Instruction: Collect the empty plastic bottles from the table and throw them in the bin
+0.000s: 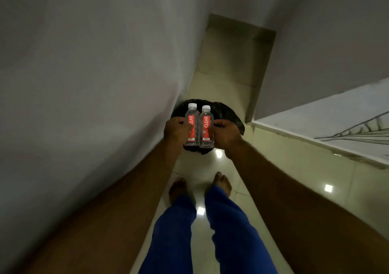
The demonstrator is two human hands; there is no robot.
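Two clear plastic bottles with white caps and red labels stand upright side by side in the air. My left hand (175, 130) grips the left bottle (192, 124) and my right hand (226, 133) grips the right bottle (206, 126). Both bottles touch each other. Directly below and behind them on the floor sits a bin lined with a black bag (228, 113); my hands and the bottles hide most of its opening.
I stand barefoot in blue trousers in a narrow corridor with a glossy tiled floor (212, 79). A grey wall (94, 73) runs close on the left. Another wall and a white ledge (328, 113) stand on the right.
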